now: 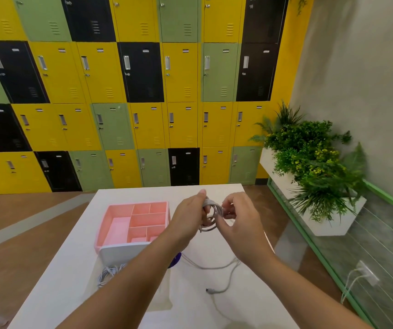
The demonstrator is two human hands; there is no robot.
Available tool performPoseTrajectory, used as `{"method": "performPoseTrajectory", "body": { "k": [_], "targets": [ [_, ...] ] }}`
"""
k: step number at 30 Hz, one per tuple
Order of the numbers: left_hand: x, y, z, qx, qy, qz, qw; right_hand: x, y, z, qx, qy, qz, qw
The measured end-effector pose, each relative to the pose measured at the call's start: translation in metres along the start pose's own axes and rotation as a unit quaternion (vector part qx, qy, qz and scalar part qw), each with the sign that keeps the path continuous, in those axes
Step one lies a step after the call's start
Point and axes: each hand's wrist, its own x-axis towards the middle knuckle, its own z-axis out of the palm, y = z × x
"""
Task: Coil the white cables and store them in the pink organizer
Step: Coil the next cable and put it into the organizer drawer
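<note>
A pink organizer (119,224) with several compartments sits on the white table, left of my hands. My left hand (188,217) grips a small coil of white cable (212,217) held above the table. My right hand (240,217) pinches the same coil from the right side. A loose white cable (217,267) trails across the table below my hands, its plug end (208,290) lying free. Another bundled white cable (110,274) lies near the organizer's front, beside my left forearm.
A white box (119,254) stands against the organizer's front edge. A dark blue object (175,260) peeks out under my left forearm. The white table (72,281) has wooden floor on both sides. A planter with green plants (309,167) stands to the right. Coloured lockers fill the far wall.
</note>
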Motion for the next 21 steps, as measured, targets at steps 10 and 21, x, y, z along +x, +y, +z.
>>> {"method": "performPoseTrajectory", "body": {
  "k": [10,21],
  "targets": [
    [0.0,0.002,0.006,-0.084,0.044,-0.001,0.996,0.003,0.011,0.007,-0.071,0.038,-0.09,0.993],
    [0.002,-0.011,-0.01,0.092,0.043,0.119,0.988,0.012,0.003,-0.003,0.197,-0.152,0.22,0.943]
  ]
}}
